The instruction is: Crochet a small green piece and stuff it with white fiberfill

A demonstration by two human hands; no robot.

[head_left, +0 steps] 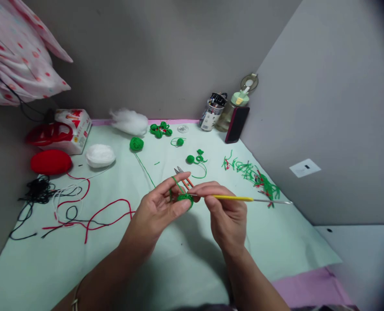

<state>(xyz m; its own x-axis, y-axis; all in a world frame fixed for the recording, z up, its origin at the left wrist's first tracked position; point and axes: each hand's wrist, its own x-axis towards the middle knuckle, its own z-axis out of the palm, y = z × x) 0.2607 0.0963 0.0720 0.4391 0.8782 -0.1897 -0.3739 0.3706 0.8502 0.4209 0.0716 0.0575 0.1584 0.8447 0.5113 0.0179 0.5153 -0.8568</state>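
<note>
My left hand [161, 201] pinches a small green crochet piece [186, 198] between thumb and fingers, with green yarn looped over its raised index finger. From there the strand runs back to a green yarn ball [136, 144]. My right hand [227, 211] grips a crochet hook [232, 198] by its yellow handle, its working tip at the green piece and its other metal end pointing right. Just behind my fingers lie small orange-handled snips [186, 181], partly covered by my left hand. Small green crocheted balls [190, 159] with yarn tails rest beyond them.
Red yarn [51, 162], white yarn [100, 155] and tangled black cord [40, 190] lie at left. White stuffing [129, 122] and finished green pieces [161, 129] sit at the back. A phone [237, 125] leans against a bottle [226, 116] beside a pen cup [210, 114]. Yarn scraps [250, 172] are at right.
</note>
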